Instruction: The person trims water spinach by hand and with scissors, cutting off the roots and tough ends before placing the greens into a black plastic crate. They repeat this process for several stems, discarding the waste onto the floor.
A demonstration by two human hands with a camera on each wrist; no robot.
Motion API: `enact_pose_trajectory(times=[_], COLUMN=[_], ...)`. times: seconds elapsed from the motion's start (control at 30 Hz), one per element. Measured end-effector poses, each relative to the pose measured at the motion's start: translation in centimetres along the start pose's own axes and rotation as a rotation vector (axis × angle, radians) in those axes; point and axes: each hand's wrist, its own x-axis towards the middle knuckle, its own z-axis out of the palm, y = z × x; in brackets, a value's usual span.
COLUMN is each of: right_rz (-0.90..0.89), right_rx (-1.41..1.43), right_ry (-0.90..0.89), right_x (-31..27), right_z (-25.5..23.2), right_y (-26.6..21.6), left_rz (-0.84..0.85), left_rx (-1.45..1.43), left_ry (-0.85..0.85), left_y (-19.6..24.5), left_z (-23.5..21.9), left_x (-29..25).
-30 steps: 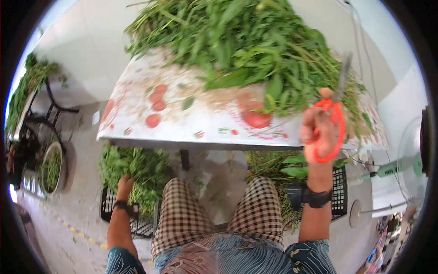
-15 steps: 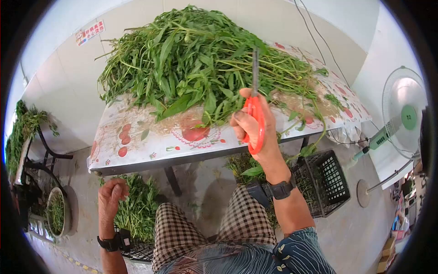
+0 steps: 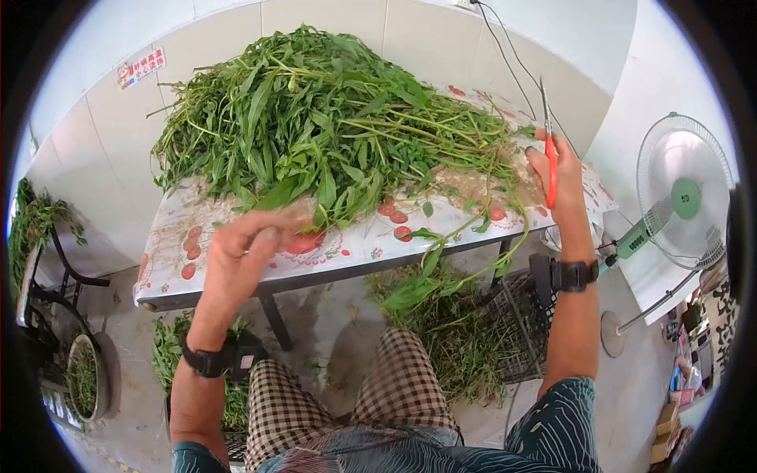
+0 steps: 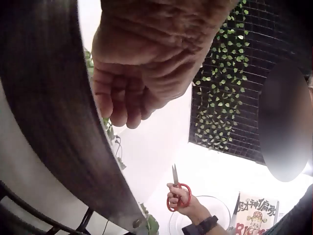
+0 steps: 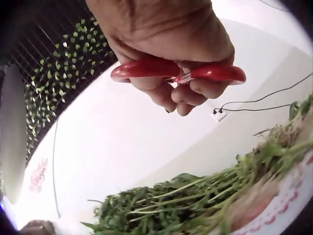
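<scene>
Scissors (image 3: 549,150): up in the air over the counter's right end, clear of the greens.
Axis: long axis near upright, blades closed and pointing up, red handles below.
Right hand (image 3: 554,177): grip clamped round the handles.
Left hand (image 3: 248,252): raised before the counter, fingers loosely curled, holding nothing.
Progress: big heap of greens (image 3: 323,134) uncut on the counter (image 3: 236,264); some stems already in the crate (image 3: 516,331) below; most left.

I'm gripping scissors (image 3: 550,162) with glossy red plastic handles and metal blades; a glossy printed tablecloth (image 3: 347,244) is covering my table.
</scene>
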Motion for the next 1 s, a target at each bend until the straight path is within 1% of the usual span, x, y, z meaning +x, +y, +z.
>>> enact_pose_trajectory(times=[0.03, 0.07, 0.1, 0.13, 0.2, 0.23, 0.33, 0.4, 0.43, 0.53, 0.63, 0.73, 0.77, 0.83, 1.0], right_rz=[-0.05, -0.101, -0.171, -0.241, -0.225, -0.226, -0.205, -0.161, -0.218, -0.268, -0.306, -0.464, -0.475, -0.5, -0.548], right_rx=[-0.054, -0.108, -0.28, -0.451, -0.715, -0.759, -0.891, -0.984, -0.967, -0.969, -0.973, -0.806, -0.776, -0.718, -0.657], right_ry=[-0.008, -0.017, -0.012, 0.005, -0.025, -0.065, -0.192, -0.288, -0.329, -0.371, -0.301, -0.231, -0.189, -0.109, -0.199], right_x=[1.3, 2.9, 4.5, 5.5, 6.6, 7.4, 8.9, 9.4, 9.9, 10.2, 10.9, 11.4, 11.6, 11.8, 10.8], right_z=[-0.2, -0.3, 0.1, 0.8, 2.5, 3.4, 6.2, 7.7, 8.1, 9.1, 8.8, 7.7, 7.2, 6.4, 4.7], right_y=[1.2, 2.9, 4.3, 4.6, 4.7, 5.1, 5.9, 5.8, 6.9, 7.9, 7.0, 6.6, 6.3, 4.8, 0.6], left_rz=[-0.056, -0.064, -0.074, -0.085, -0.037, -0.012, -0.068, -0.084, -0.099, -0.114, -0.105, -0.093, -0.101, -0.108, -0.1], left_rx=[-0.046, -0.019, 0.01, 0.04, 0.005, -0.01, -0.122, -0.053, -0.015, 0.041, 0.088, 0.081, 0.077, 0.067, 0.004], left_ry=[-0.045, -0.055, -0.066, -0.077, -0.064, -0.056, -0.053, -0.024, -0.025, -0.014, -0.002, 0.007, 0.006, 0.006, 0.013], left_y=[-1.0, -1.2, -1.2, -1.3, -1.6, -1.8, -1.8, -1.6, -1.5, -0.7, -0.8, -1.0, -0.9, -0.7, -0.8], left_z=[0.3, 0.5, 0.8, 0.9, 0.9, 0.7, 0.8, 0.9, 0.9, 1.1, 1.3, 1.4, 1.3, 1.3, 1.3], left_x=[0.3, 0.5, 0.7, 0.8, 0.7, 0.6, 0.6, 0.7, 0.8, 1.0, 1.1, 1.0, 1.0, 1.0, 0.9])
